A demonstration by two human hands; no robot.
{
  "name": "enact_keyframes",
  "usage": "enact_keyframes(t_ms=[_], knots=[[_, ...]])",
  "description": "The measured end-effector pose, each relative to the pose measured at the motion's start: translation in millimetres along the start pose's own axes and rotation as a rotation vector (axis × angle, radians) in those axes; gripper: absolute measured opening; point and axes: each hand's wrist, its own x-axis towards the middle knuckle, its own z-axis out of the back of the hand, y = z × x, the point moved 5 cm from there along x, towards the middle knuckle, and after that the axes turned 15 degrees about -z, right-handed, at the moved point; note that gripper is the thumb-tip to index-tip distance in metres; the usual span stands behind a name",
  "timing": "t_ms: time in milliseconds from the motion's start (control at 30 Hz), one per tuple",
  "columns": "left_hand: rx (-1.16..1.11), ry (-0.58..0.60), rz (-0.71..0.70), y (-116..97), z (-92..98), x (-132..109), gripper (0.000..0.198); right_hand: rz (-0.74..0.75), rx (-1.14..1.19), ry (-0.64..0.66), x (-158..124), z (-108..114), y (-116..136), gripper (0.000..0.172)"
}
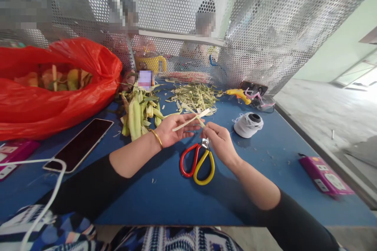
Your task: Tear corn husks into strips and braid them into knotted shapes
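Pale corn husk strips [188, 123] cross one another above the fingers of my left hand [173, 129], which is palm up with its fingers stretched out. Closed in a pinch, my right hand [219, 141] grips the lower end of one strip. Just below the hands lie scissors [204, 164] with one red and one yellow handle; their blades are partly hidden by my right hand. Behind the hands is a heap of shredded husk strips [194, 96]. Larger green husks [135, 115] are bunched to the left of it.
A red plastic bag [100, 74] of husks stands at the left, near a phone [82, 141] and a white cable [63, 168]. To the right are white thread [247, 125], a yellow glue gun [240, 95] and a purple box [325, 176]. A perforated metal screen [176, 11] borders the blue table.
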Motion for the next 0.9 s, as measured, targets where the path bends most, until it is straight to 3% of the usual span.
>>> enact_keyframes(t_ms=[100,233,300,467,567,633,800,900], knots=[[0.013,-0.006,0.034,0.1,1.3,0.2,0.021,-0.023,0.04,0.017,2.1,0.5,-2.3,0.028],[0.228,-0.102,-0.077,-0.6,0.8,-2.1,0.006,-0.022,-0.074,0.037,4.1,-0.6,-3.5,0.027],[0.327,-0.135,-0.119,1.1,0.1,-2.6,0.008,0.017,-0.168,0.036,3.8,-1.7,-1.8,0.028],[0.446,-0.211,-0.288,2.7,1.4,-2.8,0.013,0.291,-0.453,-0.002,-8.5,-9.9,12.3,0.033],[0.44,-0.252,-0.307,6.2,3.9,-3.8,0.013,0.448,-0.582,-0.012,-17.4,-15.2,19.3,0.029],[0.438,-0.245,-0.293,7.0,4.9,-3.5,0.015,0.374,-0.528,-0.02,-13.7,-11.7,16.9,0.033],[0.419,-0.172,-0.185,5.8,2.4,-3.2,0.022,-0.137,0.048,-0.1,12.1,12.0,-9.6,0.039],[0.45,-0.095,-0.117,10.3,-2.4,-5.7,0.025,-0.299,0.328,-0.015,18.7,11.3,-19.8,0.045]])
